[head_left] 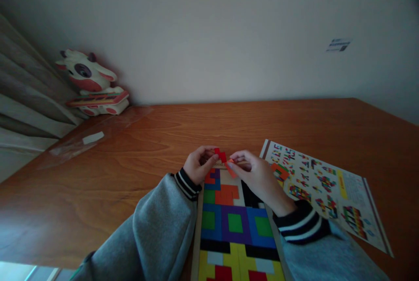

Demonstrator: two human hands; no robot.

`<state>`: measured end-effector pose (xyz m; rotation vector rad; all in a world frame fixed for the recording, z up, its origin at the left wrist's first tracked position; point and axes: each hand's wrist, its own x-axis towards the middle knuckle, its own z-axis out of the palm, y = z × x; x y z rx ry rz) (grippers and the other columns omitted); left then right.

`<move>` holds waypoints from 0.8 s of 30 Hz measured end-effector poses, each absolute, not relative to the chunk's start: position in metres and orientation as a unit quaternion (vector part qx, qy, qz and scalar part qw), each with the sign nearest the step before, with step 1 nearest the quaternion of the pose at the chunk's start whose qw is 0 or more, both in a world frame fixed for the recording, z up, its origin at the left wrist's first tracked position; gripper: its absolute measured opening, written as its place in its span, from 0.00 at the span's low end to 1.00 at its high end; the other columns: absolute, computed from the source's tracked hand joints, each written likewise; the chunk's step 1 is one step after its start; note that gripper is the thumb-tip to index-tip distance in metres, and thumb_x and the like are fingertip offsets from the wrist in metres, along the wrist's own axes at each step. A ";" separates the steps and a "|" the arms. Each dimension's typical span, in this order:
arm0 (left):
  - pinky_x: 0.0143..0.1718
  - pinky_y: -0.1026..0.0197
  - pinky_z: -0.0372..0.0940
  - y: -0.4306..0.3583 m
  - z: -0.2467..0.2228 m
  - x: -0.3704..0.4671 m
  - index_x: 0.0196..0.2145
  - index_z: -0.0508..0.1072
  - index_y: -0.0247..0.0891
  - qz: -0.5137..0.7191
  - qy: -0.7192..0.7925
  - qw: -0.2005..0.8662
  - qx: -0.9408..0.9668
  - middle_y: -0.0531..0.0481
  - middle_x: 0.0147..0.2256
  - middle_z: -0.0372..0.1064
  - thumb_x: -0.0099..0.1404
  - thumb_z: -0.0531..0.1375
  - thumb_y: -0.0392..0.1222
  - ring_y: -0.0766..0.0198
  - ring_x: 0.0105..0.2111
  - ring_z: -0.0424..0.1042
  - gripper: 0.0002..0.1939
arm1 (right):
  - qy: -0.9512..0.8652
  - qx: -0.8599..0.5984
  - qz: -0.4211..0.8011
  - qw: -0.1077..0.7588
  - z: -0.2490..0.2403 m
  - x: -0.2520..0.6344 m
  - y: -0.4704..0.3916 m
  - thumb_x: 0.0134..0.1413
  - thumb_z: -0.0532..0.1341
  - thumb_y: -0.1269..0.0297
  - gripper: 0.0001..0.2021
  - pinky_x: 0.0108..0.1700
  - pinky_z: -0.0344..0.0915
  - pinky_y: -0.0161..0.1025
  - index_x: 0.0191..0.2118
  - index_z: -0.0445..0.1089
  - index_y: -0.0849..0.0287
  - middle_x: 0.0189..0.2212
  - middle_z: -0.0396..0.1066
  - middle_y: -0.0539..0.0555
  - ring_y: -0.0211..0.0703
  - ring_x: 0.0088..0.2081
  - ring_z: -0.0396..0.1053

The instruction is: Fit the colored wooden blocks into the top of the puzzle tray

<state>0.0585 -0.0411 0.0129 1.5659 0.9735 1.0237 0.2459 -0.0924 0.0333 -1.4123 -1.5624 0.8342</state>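
At the far end of a wooden puzzle tray (196, 237), my left hand (198, 165) pinches a red stepped piece (221, 155) between thumb and fingers. Close beside it on the right, my right hand (253, 172) holds an orange piece (231, 170) by its upper edge. The two pieces are very near each other; whether they touch is unclear. Below them the tray holds flat coloured pieces: blue and purple frames around green squares, black strips, and yellow, red and white shapes. Part of the bare tray bottom shows near an orange piece (225, 194) lying in it.
A printed pattern sheet (352, 189) lies on the brown table (157, 132) to the right, with some coloured pieces (279, 172) at its left edge. A cow-shaped toy keyboard (98, 100) stands at the back left, near clear plastic wrap with a white label (93, 137) and a curtain.
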 end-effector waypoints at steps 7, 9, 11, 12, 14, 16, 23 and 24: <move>0.29 0.65 0.65 -0.042 0.014 0.059 0.46 0.69 0.31 0.436 0.400 0.491 0.639 0.46 0.32 0.72 0.60 0.62 0.49 0.67 0.28 0.71 0.21 | -0.621 -0.595 0.338 0.382 0.029 0.235 -0.092 0.53 0.62 0.62 0.09 0.32 0.72 0.40 0.40 0.69 0.56 0.30 0.77 0.52 0.43 0.29 0.75; 0.29 0.65 0.65 -0.042 0.015 0.059 0.46 0.69 0.31 0.435 0.400 0.493 0.639 0.46 0.31 0.72 0.60 0.62 0.50 0.67 0.28 0.71 0.22 | -0.630 -0.592 0.336 0.374 0.028 0.235 -0.092 0.52 0.62 0.63 0.08 0.32 0.72 0.40 0.39 0.71 0.56 0.30 0.77 0.53 0.42 0.29 0.75; 0.29 0.65 0.65 -0.042 0.015 0.059 0.46 0.69 0.30 0.433 0.403 0.490 0.640 0.46 0.31 0.72 0.60 0.63 0.50 0.67 0.28 0.71 0.22 | -0.641 -0.587 0.334 0.364 0.026 0.235 -0.091 0.52 0.63 0.64 0.05 0.32 0.72 0.39 0.36 0.72 0.57 0.29 0.77 0.53 0.42 0.29 0.75; 0.29 0.65 0.65 -0.042 0.014 0.059 0.46 0.69 0.30 0.433 0.403 0.487 0.642 0.46 0.31 0.72 0.60 0.63 0.49 0.67 0.28 0.71 0.22 | -0.644 -0.587 0.331 0.361 0.025 0.236 -0.091 0.52 0.63 0.64 0.04 0.32 0.71 0.38 0.34 0.72 0.57 0.28 0.77 0.52 0.42 0.29 0.75; 0.29 0.65 0.65 -0.041 0.014 0.059 0.46 0.69 0.30 0.432 0.402 0.485 0.645 0.46 0.31 0.71 0.61 0.62 0.49 0.67 0.28 0.70 0.22 | -0.649 -0.591 0.321 0.355 0.023 0.237 -0.090 0.52 0.64 0.63 0.05 0.30 0.70 0.37 0.34 0.72 0.57 0.27 0.76 0.52 0.41 0.28 0.74; 0.30 0.65 0.64 -0.041 0.013 0.060 0.46 0.69 0.30 0.434 0.397 0.483 0.648 0.46 0.31 0.71 0.61 0.62 0.49 0.67 0.28 0.70 0.21 | -0.665 -0.591 0.301 0.343 0.021 0.238 -0.089 0.52 0.64 0.62 0.06 0.29 0.68 0.36 0.35 0.72 0.57 0.26 0.76 0.51 0.41 0.27 0.74; 0.29 0.66 0.65 -0.042 0.015 0.060 0.45 0.70 0.31 0.434 0.400 0.481 0.648 0.46 0.31 0.71 0.60 0.63 0.50 0.67 0.28 0.70 0.21 | -0.740 -0.573 0.193 0.295 0.020 0.237 -0.088 0.53 0.64 0.59 0.07 0.33 0.67 0.39 0.36 0.71 0.56 0.33 0.74 0.54 0.43 0.32 0.72; 0.29 0.66 0.64 -0.042 0.015 0.060 0.45 0.70 0.31 0.434 0.401 0.480 0.649 0.46 0.31 0.71 0.60 0.63 0.50 0.67 0.28 0.70 0.21 | -0.743 -0.569 0.194 0.295 0.022 0.240 -0.089 0.55 0.63 0.59 0.07 0.34 0.67 0.39 0.36 0.71 0.56 0.33 0.73 0.53 0.43 0.32 0.72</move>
